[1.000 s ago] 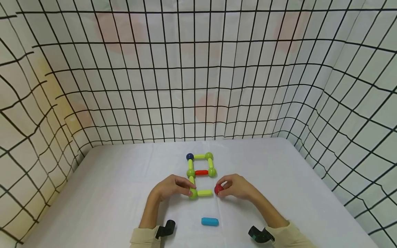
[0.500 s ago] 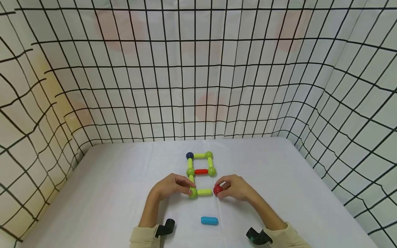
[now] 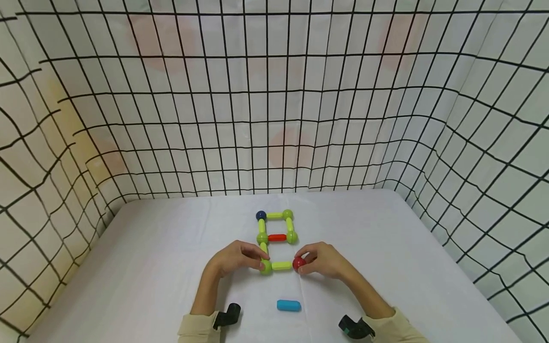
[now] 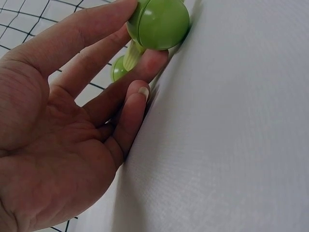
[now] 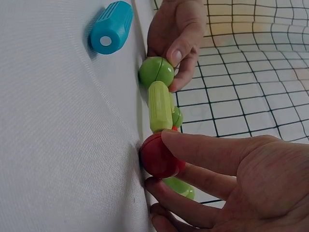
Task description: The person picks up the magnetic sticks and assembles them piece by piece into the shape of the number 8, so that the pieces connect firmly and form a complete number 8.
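Observation:
Magnetic balls and rods lie joined on the white table. My left hand (image 3: 235, 257) pinches the near-left green ball (image 4: 164, 23) between thumb and fingers. From that ball a yellow-green rod (image 5: 160, 106) runs right to a red ball (image 5: 158, 155), which touches the rod's end. My right hand (image 3: 323, 259) holds the red ball between thumb and fingers. Farther back, a square has a dark blue ball (image 3: 261, 216), green balls at its other corners, yellow-green rods and a red rod (image 3: 277, 237) on its near side.
A loose blue rod (image 3: 289, 305) lies on the table (image 3: 150, 267) nearer the body, between the forearms. White walls with a black grid (image 3: 266, 105) stand behind the table and at both sides.
My right hand has moved slightly left with the red ball, closing the small gap to the yellow-green rod's end. My left hand has stayed on the green ball.

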{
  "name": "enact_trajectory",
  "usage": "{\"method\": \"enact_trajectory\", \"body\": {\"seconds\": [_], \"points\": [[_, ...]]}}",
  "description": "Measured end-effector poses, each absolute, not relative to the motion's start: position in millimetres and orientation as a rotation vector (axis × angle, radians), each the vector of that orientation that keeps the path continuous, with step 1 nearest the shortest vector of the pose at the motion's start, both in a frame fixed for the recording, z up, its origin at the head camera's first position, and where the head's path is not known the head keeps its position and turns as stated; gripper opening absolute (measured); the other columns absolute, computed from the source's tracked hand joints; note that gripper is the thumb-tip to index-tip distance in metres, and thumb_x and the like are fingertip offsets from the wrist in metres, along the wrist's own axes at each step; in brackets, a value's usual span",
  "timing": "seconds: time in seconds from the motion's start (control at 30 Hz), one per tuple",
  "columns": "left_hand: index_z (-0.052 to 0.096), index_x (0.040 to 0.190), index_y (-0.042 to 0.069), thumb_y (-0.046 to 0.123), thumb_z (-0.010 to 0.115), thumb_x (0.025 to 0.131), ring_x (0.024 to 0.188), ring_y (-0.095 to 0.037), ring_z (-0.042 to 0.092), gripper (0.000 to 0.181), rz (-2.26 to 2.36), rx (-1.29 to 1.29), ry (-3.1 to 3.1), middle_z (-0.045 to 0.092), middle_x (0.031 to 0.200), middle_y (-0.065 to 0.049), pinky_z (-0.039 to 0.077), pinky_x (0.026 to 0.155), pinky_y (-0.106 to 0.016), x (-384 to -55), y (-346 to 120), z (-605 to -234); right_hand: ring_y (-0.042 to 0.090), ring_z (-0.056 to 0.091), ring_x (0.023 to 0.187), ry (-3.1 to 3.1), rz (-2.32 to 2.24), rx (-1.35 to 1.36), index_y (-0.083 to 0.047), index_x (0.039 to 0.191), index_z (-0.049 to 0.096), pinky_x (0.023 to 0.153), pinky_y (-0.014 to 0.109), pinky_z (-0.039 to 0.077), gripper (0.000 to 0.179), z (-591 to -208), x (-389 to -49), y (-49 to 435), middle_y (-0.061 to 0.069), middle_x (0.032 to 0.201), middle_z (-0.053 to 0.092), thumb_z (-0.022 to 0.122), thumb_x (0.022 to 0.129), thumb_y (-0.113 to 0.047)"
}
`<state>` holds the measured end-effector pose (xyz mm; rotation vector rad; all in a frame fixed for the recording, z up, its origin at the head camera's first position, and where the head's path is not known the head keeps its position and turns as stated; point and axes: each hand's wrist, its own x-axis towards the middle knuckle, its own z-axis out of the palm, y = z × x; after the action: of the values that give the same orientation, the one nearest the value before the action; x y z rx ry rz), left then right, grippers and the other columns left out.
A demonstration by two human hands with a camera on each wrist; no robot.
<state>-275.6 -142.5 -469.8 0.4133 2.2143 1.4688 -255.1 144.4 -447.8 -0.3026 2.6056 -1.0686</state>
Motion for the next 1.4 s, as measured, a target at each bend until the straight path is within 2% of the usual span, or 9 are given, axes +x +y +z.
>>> {"method": "enact_trajectory", "body": {"seconds": [0.37, 0.63, 0.77, 1.03, 1.23, 1.4], "points": [[0.08, 0.108, 0.013, 0.022, 0.082, 0.084, 0.101, -0.014, 0.06, 0.026, 1.468, 0.411, 2.231, 0.077, 0.105, 0.001, 0.046, 0.088, -0.032, -274.7, -142.3, -468.7, 0.019, 0.061, 0.087, 2.61, -1.062, -0.31, -0.018, 0.11, 0.076, 0.072, 0.035, 0.054, 0.029, -447.7, -253.7, 142.0, 0.004, 0.096, 0.072, 0.084, 0.082, -0.017], [0.08, 0.108, 0.014, 0.022, 0.082, 0.084, 0.101, -0.014, 0.06, 0.025, 1.463, 0.41, 2.228, 0.077, 0.105, 0.001, 0.046, 0.088, -0.032, -274.6, -142.1, -468.4, 0.019, 0.062, 0.095, 2.604, -1.086, -0.288, -0.016, 0.12, 0.072, 0.079, 0.041, 0.056, 0.041, -438.2, -250.3, 142.0, 0.003, 0.103, 0.071, 0.085, 0.082, -0.019], [0.08, 0.108, 0.014, 0.022, 0.082, 0.084, 0.1, -0.014, 0.06, 0.025, 1.458, 0.414, 2.229, 0.077, 0.104, 0.001, 0.046, 0.087, -0.032, -274.5, -142.3, -468.4, 0.017, 0.061, 0.095, 2.656, -1.124, -0.326, -0.016, 0.12, 0.072, 0.081, 0.037, 0.055, 0.04, -433.7, -247.7, 139.7, 0.002, 0.103, 0.07, 0.084, 0.082, -0.021], [0.08, 0.108, 0.014, 0.023, 0.083, 0.084, 0.098, -0.015, 0.061, 0.026, 1.462, 0.392, 2.234, 0.077, 0.102, 0.001, 0.046, 0.086, -0.032, -274.9, -141.6, -468.4, 0.016, 0.061, 0.081, 2.597, -1.168, -0.5, -0.009, 0.111, 0.071, 0.07, 0.028, 0.053, 0.03, -419.4, -231.1, 125.4, -0.002, 0.087, 0.067, 0.083, 0.084, -0.016], [0.08, 0.108, 0.013, 0.023, 0.082, 0.085, 0.097, -0.015, 0.061, 0.026, 1.475, 0.393, 2.229, 0.077, 0.101, 0.0, 0.046, 0.086, -0.032, -274.7, -141.7, -468.7, 0.014, 0.058, 0.08, 2.535, -1.012, -0.627, -0.011, 0.108, 0.073, 0.069, 0.027, 0.05, 0.028, -415.3, -214.5, 113.2, -0.002, 0.086, 0.065, 0.084, 0.082, -0.018], [0.08, 0.108, 0.012, 0.021, 0.081, 0.085, 0.097, -0.015, 0.062, 0.025, 1.476, 0.399, 2.23, 0.077, 0.1, 0.0, 0.046, 0.086, -0.032, -274.3, -142.2, -469.5, 0.011, 0.057, 0.075, 2.483, -0.927, -0.694, -0.012, 0.109, 0.072, 0.068, 0.026, 0.048, 0.034, -419.3, -206.9, 106.3, -0.002, 0.085, 0.065, 0.087, 0.079, -0.019]]}}
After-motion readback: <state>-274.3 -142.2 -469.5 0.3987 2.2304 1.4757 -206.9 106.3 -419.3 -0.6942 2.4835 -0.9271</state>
